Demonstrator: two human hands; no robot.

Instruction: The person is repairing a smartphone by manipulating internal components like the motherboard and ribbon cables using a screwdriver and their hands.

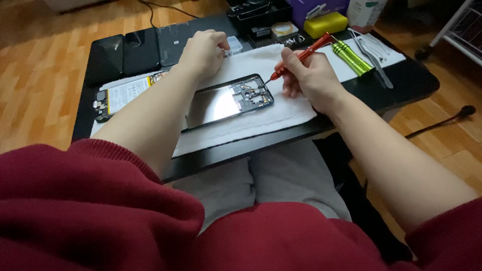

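- Red metal marks the screwdriver (301,56), which the right hand (311,78) grips around the lower shaft, fingers curled tight; the handle slants up and away toward the far right, and the fine tip points down-left.
- That tip meets the upper end of the opened phone (228,100), at the dark circuit-board part near its top edge, just left of the right hand.
- The opened phone lies back-side up on a white cloth (281,118), tilted a little, with a shiny metal plate over its middle; it sits between the two hands, closer to the body than the left hand and beside the right.
- The left hand (203,50) rests beyond the phone's far edge, fingers bent loosely at a small clear plastic box (233,45); whether it actually pinches the box or anything else I cannot tell.
- The left forearm crosses over the near-left end of the phone and hides it.
- To the left, on the same cloth, lies a flat battery part (123,93) with a white and yellow label; behind it three dark phone panels (133,50) lie side by side on the black table (411,83).
- At the far right of the table lie green screwdriver handles (351,57) and metal tweezers (374,62), well apart from both hands, with a yellow block (325,24) behind them.
- Dark red sleeves fill the near foreground.
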